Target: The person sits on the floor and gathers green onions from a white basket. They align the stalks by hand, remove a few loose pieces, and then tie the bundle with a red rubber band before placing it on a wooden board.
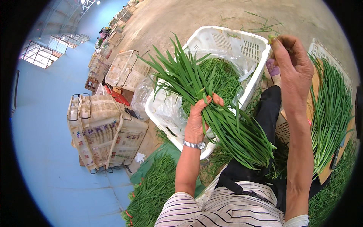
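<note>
My left hand (197, 120) grips a thick bunch of green Chinese chives (238, 129) around its middle. The leaf tips fan out to the upper left, and the paler cut ends lie over my lap. Raised to the right, my right hand (295, 61) pinches a small yellowish-green scrap of leaf (271, 38) between thumb and fingers. Under the bunch stands a white plastic crate (264, 54), lined with clear plastic and holding loose chives (219, 76). Beyond my right forearm, more chives (330, 113) lie on a wooden board (315, 81). A black-handled knife (335, 157) rests at the board's near edge.
Bundles of chives tied with red bands (154, 194) lie on a green sheet (167, 150) at lower left. Stacked crates (99, 130) stand against a blue wall (51, 136). Loose leaves (263, 27) litter the floor. People (104, 32) are far off.
</note>
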Demonstrator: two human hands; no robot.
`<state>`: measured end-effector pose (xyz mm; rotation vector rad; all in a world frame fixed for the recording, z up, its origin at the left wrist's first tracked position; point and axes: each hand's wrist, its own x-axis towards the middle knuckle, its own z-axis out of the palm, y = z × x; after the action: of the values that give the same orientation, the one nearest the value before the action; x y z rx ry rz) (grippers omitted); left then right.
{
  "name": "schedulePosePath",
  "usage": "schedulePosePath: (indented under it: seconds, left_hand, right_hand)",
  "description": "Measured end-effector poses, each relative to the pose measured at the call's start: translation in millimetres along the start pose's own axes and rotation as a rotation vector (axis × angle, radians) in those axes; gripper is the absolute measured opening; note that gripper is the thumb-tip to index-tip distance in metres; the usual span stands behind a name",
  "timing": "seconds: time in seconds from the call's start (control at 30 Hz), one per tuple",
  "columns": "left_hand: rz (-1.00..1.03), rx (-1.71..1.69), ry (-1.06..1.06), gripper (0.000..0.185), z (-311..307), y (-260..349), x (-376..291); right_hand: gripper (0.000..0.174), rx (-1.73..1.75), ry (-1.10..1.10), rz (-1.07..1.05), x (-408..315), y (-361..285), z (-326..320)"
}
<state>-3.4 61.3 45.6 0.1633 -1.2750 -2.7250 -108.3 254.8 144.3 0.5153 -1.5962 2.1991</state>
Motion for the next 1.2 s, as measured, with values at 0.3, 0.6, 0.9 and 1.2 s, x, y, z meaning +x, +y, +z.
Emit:
schedulePosePath:
  seconds: [0.3, 0.6, 0.9, 1.2]
  left_hand:
    - [0.061, -0.022, 0.123, 0.035, 19.8, -2.2, -4.4]
    - [0.028, 0.088, 0.004, 0.032, 8.5, -2.7, 2.5]
    - [0.014, 0.036, 0.121, 0.030, -36.9, -10.6, 17.1]
    - [-0.008, -0.190, -0.041, 0.017, -45.1, -8.4, 13.6]
  right_hand:
    - [0.023, -0.458, -0.652, -0.422, -46.5, 23.9, 37.8]
    - [0.022, 0.496, -0.061, 0.287, -5.5, 1.8, -25.8]
    - [0.015, 0.069, -0.777, 0.317, -104.5, -54.9, -195.7]
    - [0.021, -0.913, -0.339, 0.322, -192.1, -4.1, -171.7]
